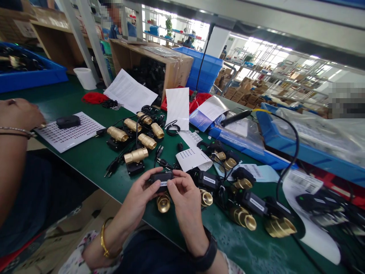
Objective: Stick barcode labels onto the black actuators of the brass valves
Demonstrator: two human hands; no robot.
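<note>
The black box was gripped at opposite ends by the left hand and right hand, apparently to steady its white label.

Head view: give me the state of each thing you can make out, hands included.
Labelled black actuator: held, label towards camera
Brass valve: below the actuator, open end showing
Left hand: closed on the actuator
Right hand: closed on the actuator
Curled label sheet: partly bent up
White cup: upright
Cardboard box: open-fronted, black parts inside
Left blue bin: open-topped, holding parts
</note>
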